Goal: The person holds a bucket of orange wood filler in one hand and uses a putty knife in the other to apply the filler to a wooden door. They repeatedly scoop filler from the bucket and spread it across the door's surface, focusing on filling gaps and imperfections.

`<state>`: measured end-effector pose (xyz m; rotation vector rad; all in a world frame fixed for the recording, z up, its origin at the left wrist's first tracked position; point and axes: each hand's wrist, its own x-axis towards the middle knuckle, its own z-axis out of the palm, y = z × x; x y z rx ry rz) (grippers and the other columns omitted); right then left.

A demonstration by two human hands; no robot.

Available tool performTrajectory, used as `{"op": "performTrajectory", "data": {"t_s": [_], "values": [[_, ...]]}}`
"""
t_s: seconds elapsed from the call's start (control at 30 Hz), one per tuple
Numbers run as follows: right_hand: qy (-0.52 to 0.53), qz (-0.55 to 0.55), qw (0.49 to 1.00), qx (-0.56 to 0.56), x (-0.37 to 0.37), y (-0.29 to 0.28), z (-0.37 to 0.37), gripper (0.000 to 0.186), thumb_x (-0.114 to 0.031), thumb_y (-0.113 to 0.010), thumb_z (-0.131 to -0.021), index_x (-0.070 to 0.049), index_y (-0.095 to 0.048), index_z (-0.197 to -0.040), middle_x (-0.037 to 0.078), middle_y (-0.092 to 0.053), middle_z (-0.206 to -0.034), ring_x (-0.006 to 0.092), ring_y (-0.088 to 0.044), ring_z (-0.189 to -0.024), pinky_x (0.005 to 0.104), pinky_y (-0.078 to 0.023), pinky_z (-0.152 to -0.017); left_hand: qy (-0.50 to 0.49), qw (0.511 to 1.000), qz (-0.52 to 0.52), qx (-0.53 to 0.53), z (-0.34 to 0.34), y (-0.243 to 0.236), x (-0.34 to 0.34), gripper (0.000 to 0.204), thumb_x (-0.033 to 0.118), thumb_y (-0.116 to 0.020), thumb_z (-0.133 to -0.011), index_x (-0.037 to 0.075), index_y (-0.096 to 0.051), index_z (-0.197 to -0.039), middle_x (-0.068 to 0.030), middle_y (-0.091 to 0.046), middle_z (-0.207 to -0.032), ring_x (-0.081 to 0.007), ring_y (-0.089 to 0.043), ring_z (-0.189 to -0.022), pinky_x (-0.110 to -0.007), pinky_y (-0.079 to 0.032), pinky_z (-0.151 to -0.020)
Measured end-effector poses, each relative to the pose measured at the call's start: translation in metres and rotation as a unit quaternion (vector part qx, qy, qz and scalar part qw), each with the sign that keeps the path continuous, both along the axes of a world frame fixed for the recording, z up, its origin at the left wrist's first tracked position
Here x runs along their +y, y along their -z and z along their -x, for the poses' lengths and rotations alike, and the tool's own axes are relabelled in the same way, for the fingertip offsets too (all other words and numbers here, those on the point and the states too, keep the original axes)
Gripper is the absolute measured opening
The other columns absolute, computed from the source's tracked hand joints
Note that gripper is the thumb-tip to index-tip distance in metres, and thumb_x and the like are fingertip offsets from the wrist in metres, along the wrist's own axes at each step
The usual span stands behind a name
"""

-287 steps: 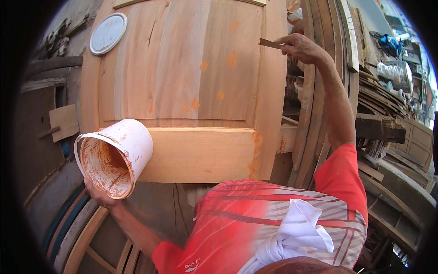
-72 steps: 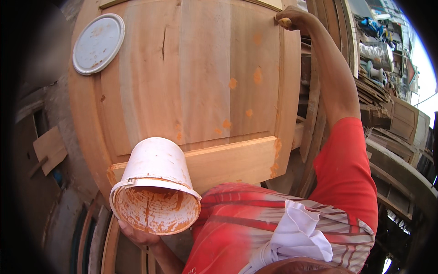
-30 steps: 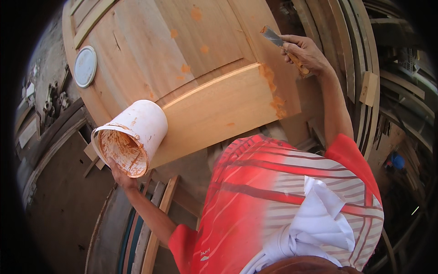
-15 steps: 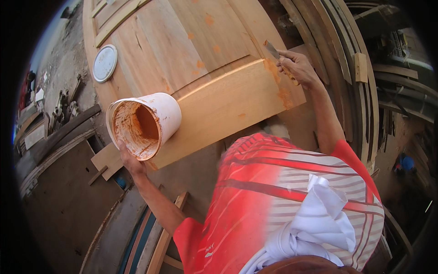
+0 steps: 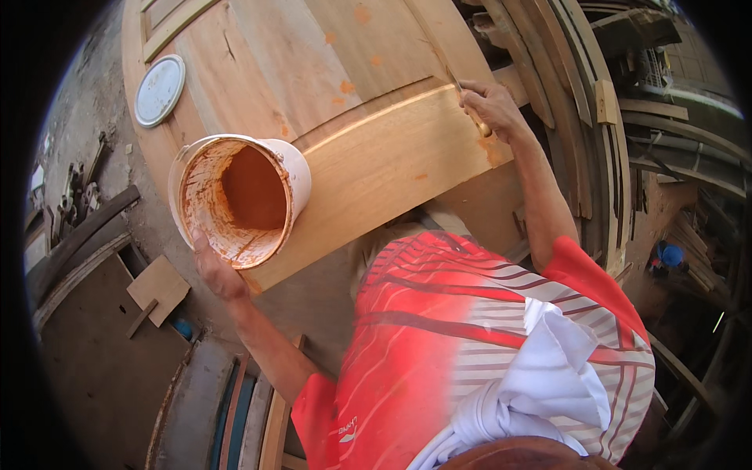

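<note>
My left hand [image 5: 219,269] grips the near rim of a white plastic bucket [image 5: 298,176], which is tilted with its mouth toward me. Orange-brown paste [image 5: 254,189] lies inside, and smears of it coat the inner wall. My right hand [image 5: 495,110] is closed around the wooden handle of a putty knife [image 5: 479,124] at the right end of the panelled wooden door [image 5: 376,145]. The knife's blade is seen nearly edge-on beside the door's recessed panel edge. Patches of orange filler [image 5: 346,87] dot the door's surface.
A round white lid [image 5: 160,91] lies on the door's left side. Long timber planks [image 5: 583,102] run along the right. At lower left are a small square board [image 5: 159,290] and more boards [image 5: 211,399]. A blue object [image 5: 670,254] is on the ground at far right.
The bucket has tipped further toward me, showing more of the paste inside. My right hand has shifted slightly left, and the knife has turned so its blade shows less.
</note>
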<state>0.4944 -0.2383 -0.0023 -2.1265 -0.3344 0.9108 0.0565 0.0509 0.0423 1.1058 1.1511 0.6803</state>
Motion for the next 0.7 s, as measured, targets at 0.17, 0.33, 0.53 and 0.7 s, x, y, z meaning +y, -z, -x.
{"op": "performTrajectory", "data": {"t_s": [0.17,0.33,0.53,0.7], "values": [[0.006,0.042,0.999,-0.033,0.013,0.021,-0.006,0.057,-0.024,-0.065,-0.088,0.002,-0.067,-0.138,0.012,-0.075,-0.105,0.0171,-0.067,-0.095,0.0306,-0.052,-0.090,-0.057,0.998,-0.002,-0.001,-0.009,-0.001,-0.005,0.064,0.042,-0.042,-0.112,-0.011,-0.047,-0.147,-0.0226,-0.057,-0.144,-0.0284,-0.062,-0.125,-0.039,-0.050,-0.106],[-0.018,0.090,0.994,-0.067,0.025,0.019,0.000,0.058,-0.025,-0.064,-0.088,0.001,-0.066,-0.139,0.015,-0.076,-0.107,0.0200,-0.068,-0.096,0.0320,-0.052,-0.090,-0.057,0.998,0.011,0.028,0.004,0.003,-0.005,0.066,0.042,-0.040,-0.112,-0.013,-0.046,-0.148,-0.0246,-0.054,-0.147,-0.0294,-0.059,-0.130,-0.040,-0.050,-0.108],[0.031,0.027,0.990,-0.138,0.057,0.022,0.011,0.045,-0.024,-0.062,-0.087,0.004,-0.075,-0.119,0.013,-0.070,-0.082,0.0192,-0.065,-0.080,0.0357,-0.053,-0.076,-0.058,0.994,-0.009,0.093,0.012,0.013,0.000,0.066,0.044,-0.039,-0.112,-0.013,-0.051,-0.143,-0.0269,-0.060,-0.137,-0.0311,-0.063,-0.122,-0.041,-0.051,-0.103],[0.077,0.048,0.991,-0.097,0.079,0.038,0.007,0.023,-0.017,-0.059,-0.089,0.004,-0.065,-0.080,0.004,-0.058,-0.071,0.0133,-0.049,-0.063,0.0357,-0.041,-0.056,-0.012,0.997,-0.035,0.071,0.010,0.006,0.003,0.065,0.043,-0.037,-0.112,-0.013,-0.053,-0.141,-0.0266,-0.061,-0.137,-0.0332,-0.062,-0.121,-0.042,-0.050,-0.103]]}}
